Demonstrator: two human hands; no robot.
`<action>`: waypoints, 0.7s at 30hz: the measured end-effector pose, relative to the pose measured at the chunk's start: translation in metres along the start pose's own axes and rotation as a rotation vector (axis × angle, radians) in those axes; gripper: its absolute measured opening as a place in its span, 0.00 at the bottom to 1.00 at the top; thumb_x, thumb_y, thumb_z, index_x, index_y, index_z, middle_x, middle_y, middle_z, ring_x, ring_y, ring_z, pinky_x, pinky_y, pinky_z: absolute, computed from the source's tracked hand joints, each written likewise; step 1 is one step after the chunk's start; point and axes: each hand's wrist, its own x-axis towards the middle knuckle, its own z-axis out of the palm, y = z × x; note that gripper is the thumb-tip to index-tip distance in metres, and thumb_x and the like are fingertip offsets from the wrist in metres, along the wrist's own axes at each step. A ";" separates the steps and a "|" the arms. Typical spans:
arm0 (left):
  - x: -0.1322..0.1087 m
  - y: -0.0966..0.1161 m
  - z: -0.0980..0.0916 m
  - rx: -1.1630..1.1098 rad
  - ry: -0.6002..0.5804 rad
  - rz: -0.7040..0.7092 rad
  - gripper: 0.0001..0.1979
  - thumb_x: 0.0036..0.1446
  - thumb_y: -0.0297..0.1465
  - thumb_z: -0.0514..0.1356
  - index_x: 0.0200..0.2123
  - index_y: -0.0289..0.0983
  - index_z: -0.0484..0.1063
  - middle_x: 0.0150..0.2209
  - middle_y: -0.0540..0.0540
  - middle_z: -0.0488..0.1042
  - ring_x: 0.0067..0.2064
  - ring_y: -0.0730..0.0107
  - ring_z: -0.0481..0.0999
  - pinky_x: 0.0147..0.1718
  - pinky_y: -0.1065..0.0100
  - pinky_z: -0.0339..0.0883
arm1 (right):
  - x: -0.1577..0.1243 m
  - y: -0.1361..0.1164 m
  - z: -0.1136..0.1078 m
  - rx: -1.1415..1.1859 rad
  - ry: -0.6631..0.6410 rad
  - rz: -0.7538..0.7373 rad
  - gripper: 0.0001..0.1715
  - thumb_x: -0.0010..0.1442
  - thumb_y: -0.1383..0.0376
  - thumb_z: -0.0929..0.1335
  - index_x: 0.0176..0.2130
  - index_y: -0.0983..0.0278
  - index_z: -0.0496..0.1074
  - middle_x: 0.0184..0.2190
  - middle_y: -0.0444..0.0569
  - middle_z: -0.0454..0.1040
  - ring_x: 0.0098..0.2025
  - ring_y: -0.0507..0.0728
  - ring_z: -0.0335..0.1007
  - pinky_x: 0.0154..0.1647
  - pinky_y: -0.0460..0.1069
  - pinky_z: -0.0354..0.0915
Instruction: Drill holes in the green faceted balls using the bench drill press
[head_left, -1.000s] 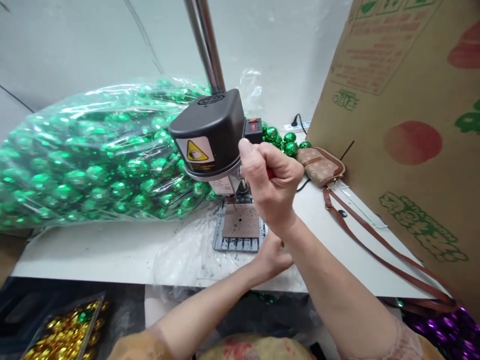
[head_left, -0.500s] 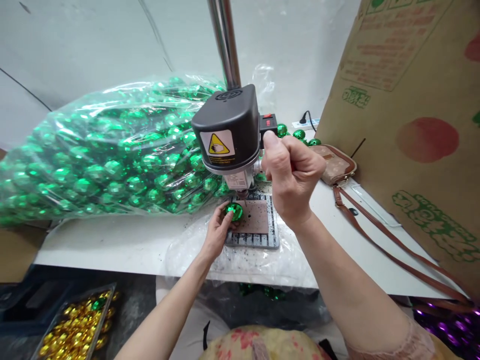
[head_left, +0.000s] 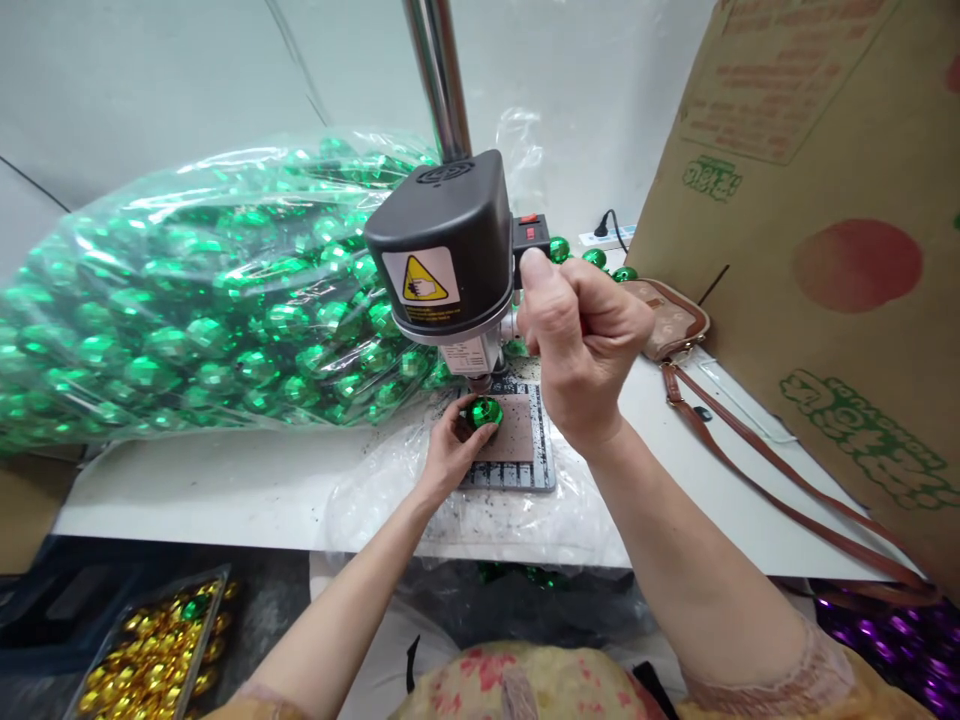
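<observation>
With the right hand (head_left: pixel 581 345) in a closed fist, its hold hidden, the left hand (head_left: pixel 454 447), half curled around the green ball (head_left: pixel 487 411), should keep it steady, fingers away from the drill chuck (head_left: pixel 478 383) just above

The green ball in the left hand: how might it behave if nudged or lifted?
The green ball would likely roll if released, being round over a flat brown board. Its glossy surface may be slippery. It is probably light, as the left hand holds it between thumb and fingers.
</observation>
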 end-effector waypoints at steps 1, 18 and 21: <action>0.000 0.001 0.001 0.019 0.016 -0.003 0.27 0.53 0.40 0.69 0.54 0.37 0.72 0.44 0.44 0.79 0.41 0.66 0.77 0.40 0.67 0.72 | 0.000 0.000 0.000 0.004 -0.005 -0.001 0.27 0.64 0.67 0.66 0.18 0.64 0.52 0.15 0.37 0.50 0.18 0.42 0.50 0.21 0.47 0.50; -0.003 -0.001 0.006 0.038 0.077 0.032 0.28 0.52 0.39 0.70 0.55 0.39 0.71 0.54 0.40 0.77 0.55 0.57 0.77 0.55 0.57 0.70 | 0.015 -0.001 0.007 -0.010 0.020 0.040 0.27 0.63 0.71 0.66 0.17 0.64 0.52 0.14 0.36 0.51 0.17 0.41 0.46 0.20 0.46 0.46; -0.005 -0.003 0.008 0.092 0.033 0.071 0.27 0.51 0.38 0.71 0.53 0.39 0.72 0.52 0.41 0.77 0.55 0.56 0.76 0.56 0.56 0.69 | 0.017 -0.002 0.007 -0.039 0.011 0.060 0.27 0.63 0.71 0.66 0.17 0.64 0.51 0.15 0.36 0.49 0.17 0.40 0.46 0.20 0.45 0.47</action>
